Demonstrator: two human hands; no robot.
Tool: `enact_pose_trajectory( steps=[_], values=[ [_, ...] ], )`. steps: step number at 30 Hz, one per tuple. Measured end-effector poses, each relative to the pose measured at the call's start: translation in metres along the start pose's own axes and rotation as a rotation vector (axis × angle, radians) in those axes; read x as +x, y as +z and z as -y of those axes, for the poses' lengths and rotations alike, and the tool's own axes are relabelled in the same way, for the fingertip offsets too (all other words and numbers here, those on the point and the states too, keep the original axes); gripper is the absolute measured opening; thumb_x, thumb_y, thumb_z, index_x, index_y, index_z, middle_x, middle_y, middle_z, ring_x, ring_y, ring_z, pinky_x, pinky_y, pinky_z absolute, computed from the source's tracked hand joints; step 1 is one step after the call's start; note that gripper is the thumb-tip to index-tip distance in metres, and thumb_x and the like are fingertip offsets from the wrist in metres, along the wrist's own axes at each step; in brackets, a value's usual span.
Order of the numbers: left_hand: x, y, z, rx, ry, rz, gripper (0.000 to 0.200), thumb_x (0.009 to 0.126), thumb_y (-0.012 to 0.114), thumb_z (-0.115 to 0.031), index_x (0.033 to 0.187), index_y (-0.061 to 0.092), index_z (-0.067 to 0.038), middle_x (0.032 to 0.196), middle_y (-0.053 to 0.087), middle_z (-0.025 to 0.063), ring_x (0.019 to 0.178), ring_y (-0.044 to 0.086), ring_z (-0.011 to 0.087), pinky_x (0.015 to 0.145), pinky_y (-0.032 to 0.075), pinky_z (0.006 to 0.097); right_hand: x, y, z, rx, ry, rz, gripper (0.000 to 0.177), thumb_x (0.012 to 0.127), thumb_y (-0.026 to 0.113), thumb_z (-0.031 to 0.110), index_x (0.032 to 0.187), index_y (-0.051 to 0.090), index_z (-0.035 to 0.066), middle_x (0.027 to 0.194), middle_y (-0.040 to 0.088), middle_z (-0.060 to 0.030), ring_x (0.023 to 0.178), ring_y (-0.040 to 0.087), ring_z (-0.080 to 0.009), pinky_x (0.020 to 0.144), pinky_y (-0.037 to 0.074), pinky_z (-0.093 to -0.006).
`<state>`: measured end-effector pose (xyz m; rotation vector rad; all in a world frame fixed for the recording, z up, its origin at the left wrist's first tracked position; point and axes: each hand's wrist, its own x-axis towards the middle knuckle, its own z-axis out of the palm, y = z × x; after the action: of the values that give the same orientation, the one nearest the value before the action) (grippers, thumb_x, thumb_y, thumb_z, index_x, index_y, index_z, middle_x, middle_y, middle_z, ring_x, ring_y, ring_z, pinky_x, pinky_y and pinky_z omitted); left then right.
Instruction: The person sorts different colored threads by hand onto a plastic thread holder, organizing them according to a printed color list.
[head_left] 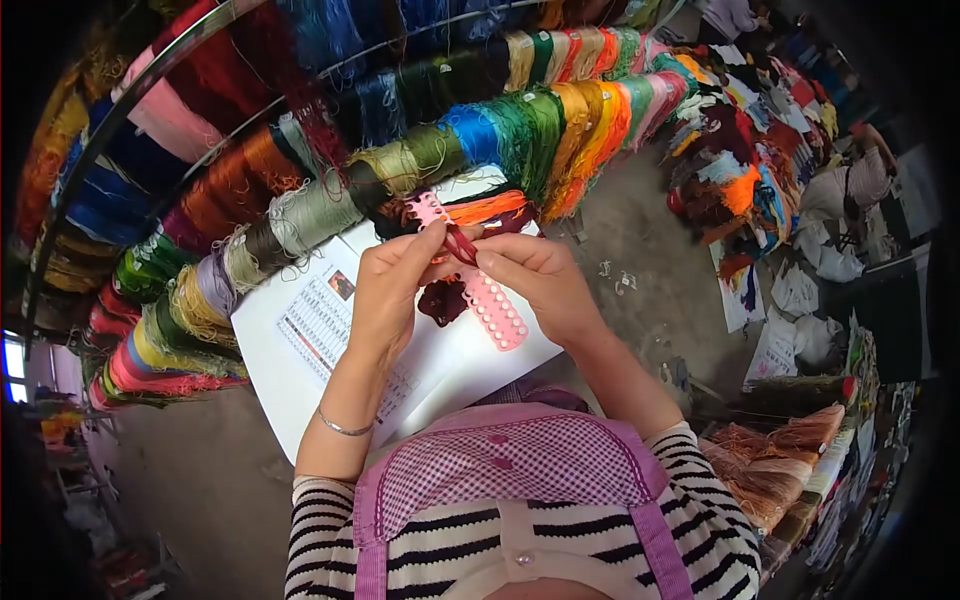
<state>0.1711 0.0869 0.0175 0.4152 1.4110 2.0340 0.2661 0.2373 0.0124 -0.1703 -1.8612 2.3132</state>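
Between my two hands is a small bundle of dark red thread [461,246]. My left hand [395,280] pinches it from the left, and my right hand [535,280] grips it from the right with thumb and fingers closed. Beneath the fingers runs a pink thread card [495,315] with holes along both edges, its upper end showing above my left fingertips. A dark maroon thread bunch [442,301] hangs beside the card. Just beyond my hands lie orange thread strands [487,210] on white paper.
A white board with a printed chart [325,318] lies under my hands. Curved rails in front carry many coloured thread skeins [318,212]. A heap of mixed yarn [735,170] stands at the right, with brownish skeins [775,465] at lower right. Another person's arm [870,145] shows far right.
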Motion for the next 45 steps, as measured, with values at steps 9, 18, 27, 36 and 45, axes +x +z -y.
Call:
enact_pose_trajectory(
  steps=[9, 18, 27, 36, 45],
  values=[
    [-0.009, 0.006, -0.002, -0.131, 0.022, -0.018, 0.020, 0.091, 0.058, -0.011, 0.100, 0.067, 0.004, 0.098, 0.069, 0.0119, 0.084, 0.065, 0.0127, 0.077, 0.051, 0.0238, 0.000, -0.002, -0.002, -0.001, -0.018, 0.026, 0.015, 0.091, 0.059, 0.010, 0.099, 0.063, -0.002, 0.096, 0.065, -0.0027, 0.089, 0.058, -0.0078, 0.080, 0.046, -0.0226],
    [-0.014, 0.005, -0.006, -0.112, 0.056, -0.007, 0.023, 0.093, 0.055, -0.014, 0.103, 0.066, 0.004, 0.100, 0.068, 0.0119, 0.084, 0.065, 0.0134, 0.078, 0.050, 0.0227, 0.002, 0.004, 0.002, -0.003, -0.044, 0.032, 0.015, 0.093, 0.056, 0.012, 0.095, 0.062, -0.002, 0.088, 0.063, -0.0009, 0.081, 0.057, -0.0059, 0.072, 0.047, -0.0213],
    [-0.016, 0.011, -0.015, -0.267, 0.022, -0.038, 0.041, 0.098, 0.046, -0.026, 0.112, 0.058, 0.010, 0.112, 0.063, 0.0187, 0.100, 0.063, 0.0212, 0.086, 0.054, 0.0293, 0.010, 0.008, 0.006, 0.305, 0.031, 0.075, 0.017, 0.095, 0.051, 0.015, 0.098, 0.060, 0.000, 0.090, 0.063, -0.0037, 0.085, 0.058, -0.0099, 0.080, 0.046, -0.0266],
    [-0.022, 0.006, -0.009, -0.220, 0.102, 0.028, 0.027, 0.094, 0.049, -0.010, 0.110, 0.061, 0.009, 0.112, 0.063, 0.0168, 0.096, 0.063, 0.0177, 0.084, 0.053, 0.0274, 0.006, 0.020, 0.018, 0.085, 0.035, 0.097, 0.016, 0.088, 0.060, 0.008, 0.099, 0.065, -0.002, 0.094, 0.065, -0.0031, 0.086, 0.058, -0.0082, 0.079, 0.045, -0.0234],
    [-0.022, 0.007, -0.010, -0.237, 0.080, -0.036, 0.024, 0.093, 0.050, -0.009, 0.104, 0.061, 0.010, 0.106, 0.065, 0.0180, 0.088, 0.065, 0.0181, 0.080, 0.056, 0.0282, 0.004, 0.019, 0.018, 0.147, 0.037, 0.067, 0.015, 0.087, 0.061, 0.005, 0.098, 0.067, -0.003, 0.094, 0.065, -0.0033, 0.087, 0.058, -0.0091, 0.080, 0.046, -0.0241]
  ],
)
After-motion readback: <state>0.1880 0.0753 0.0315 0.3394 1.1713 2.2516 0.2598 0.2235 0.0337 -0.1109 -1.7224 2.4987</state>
